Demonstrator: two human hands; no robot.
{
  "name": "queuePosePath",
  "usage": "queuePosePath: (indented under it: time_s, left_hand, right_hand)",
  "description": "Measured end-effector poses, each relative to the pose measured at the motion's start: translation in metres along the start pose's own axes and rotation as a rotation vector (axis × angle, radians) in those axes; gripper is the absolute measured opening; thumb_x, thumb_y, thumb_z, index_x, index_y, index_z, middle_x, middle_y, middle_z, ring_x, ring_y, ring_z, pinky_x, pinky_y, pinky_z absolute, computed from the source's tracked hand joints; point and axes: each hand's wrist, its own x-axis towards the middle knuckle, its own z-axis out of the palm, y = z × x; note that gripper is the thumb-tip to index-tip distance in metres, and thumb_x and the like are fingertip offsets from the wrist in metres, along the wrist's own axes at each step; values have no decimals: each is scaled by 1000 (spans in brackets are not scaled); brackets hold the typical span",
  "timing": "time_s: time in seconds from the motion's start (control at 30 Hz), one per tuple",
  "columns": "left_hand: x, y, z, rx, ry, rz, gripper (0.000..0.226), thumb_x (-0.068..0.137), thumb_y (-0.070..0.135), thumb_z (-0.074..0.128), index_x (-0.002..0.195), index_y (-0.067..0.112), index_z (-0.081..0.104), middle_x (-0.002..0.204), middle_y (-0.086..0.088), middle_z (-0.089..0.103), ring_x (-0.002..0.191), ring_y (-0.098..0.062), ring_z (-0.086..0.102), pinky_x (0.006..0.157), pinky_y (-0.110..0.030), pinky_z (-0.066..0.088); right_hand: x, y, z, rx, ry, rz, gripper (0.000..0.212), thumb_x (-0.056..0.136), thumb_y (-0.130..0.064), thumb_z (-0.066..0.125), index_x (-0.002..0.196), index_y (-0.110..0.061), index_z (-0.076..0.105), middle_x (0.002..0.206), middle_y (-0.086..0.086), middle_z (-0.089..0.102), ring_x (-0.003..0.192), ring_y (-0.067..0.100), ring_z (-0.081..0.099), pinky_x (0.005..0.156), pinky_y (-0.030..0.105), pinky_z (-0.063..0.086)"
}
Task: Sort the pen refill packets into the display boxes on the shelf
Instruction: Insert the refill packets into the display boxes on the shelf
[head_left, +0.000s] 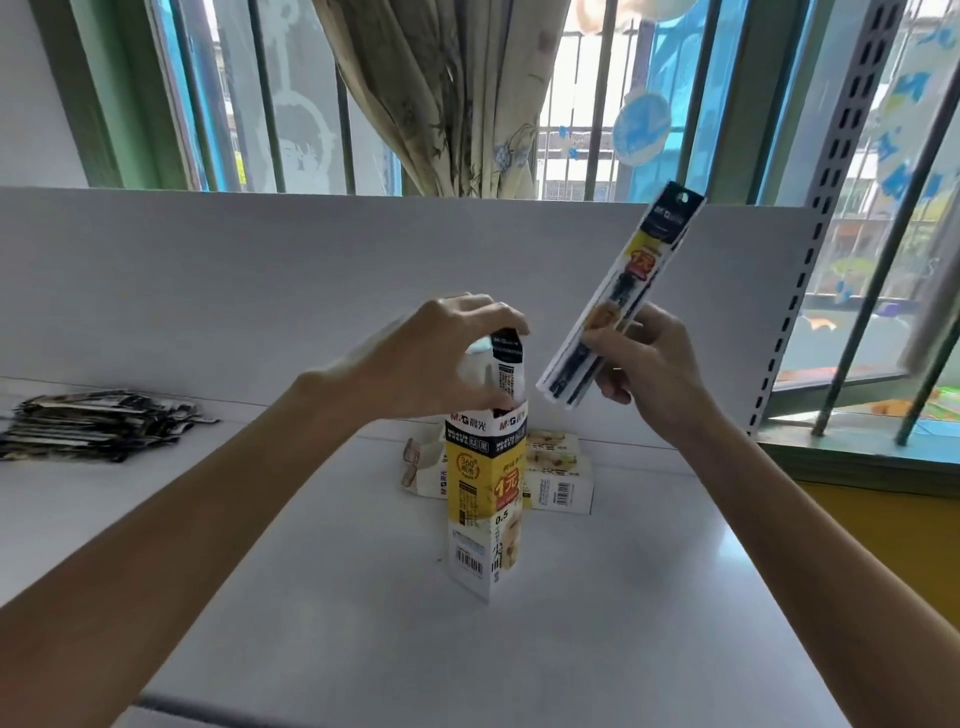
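- On the white shelf (623, 597) straight ahead of us, an upright display box (485, 499) is standing with its open top facing up, and we are reaching in over it with both bare arms.
- Our left hand (447, 353) is arching down over the box's mouth, with fingers and thumb curled and pinching the standing packets (506, 364) that are poking out of the top.
- Our right hand (644, 364) is hovering just right of the box without touching it. It is gripping a single refill packet (623, 296) between the thumb and curled fingers, low on the packet's length.
- That packet is slanting up and to the right, its hang-hole end highest. It is sitting above the level of the box mouth, in front of the white back panel (260, 270).
- Behind the upright box, two lying boxes (558, 478) are resting flat on the shelf. We cannot tell whether they are touching it.
- Far to the left, well apart from both hands, a loose pile of packets (98, 426) is lying on the shelf, its left end cut off by the frame edge.
- Our left palm is covering the tops of the standing packets, so we are unable to count them.
- The print on the held packet is blurring too much to read, and the packet itself is hiding part of our right fingers.
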Motion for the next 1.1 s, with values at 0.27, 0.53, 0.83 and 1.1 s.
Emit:
queuePosePath:
  time_s: [0.27, 0.53, 0.83, 1.1]
  left_hand:
    - [-14, -17, 8, 84, -252, -57, 41, 65, 46, 77, 93, 29, 52, 98, 10, 60, 95, -7, 50, 71, -18, 42]
    - [-22, -14, 8, 67, -314, -151, 53, 75, 32, 74, 123, 27, 51, 106, 7, 47, 108, -13, 45, 90, -23, 39]
    - [-47, 6, 22, 294, 74, 349, 31, 67, 24, 79, 95, 18, 66, 92, 3, 74, 97, -16, 67, 103, -48, 28]
    - [-70, 6, 31, 409, 190, 379, 12, 80, 19, 62, 91, 22, 58, 93, 9, 73, 99, -12, 51, 102, -48, 31]
  right_hand:
    - [-4, -15, 24, 98, -16, -100, 3, 78, -6, 58, 80, -5, 57, 61, 5, 61, 38, 16, 47, 35, 18, 34]
    - [-6, -13, 52, 255, 75, -28, 11, 87, 3, 51, 78, -3, 50, 60, 7, 57, 41, 15, 47, 38, 21, 36]
    - [-21, 4, 54, 149, 27, -33, 10, 86, 0, 54, 78, -4, 48, 62, 6, 56, 42, 14, 49, 37, 23, 38]
    - [-36, -13, 57, -569, -78, -454, 15, 74, -18, 60, 71, -3, 60, 68, 7, 61, 59, 17, 54, 51, 29, 45]
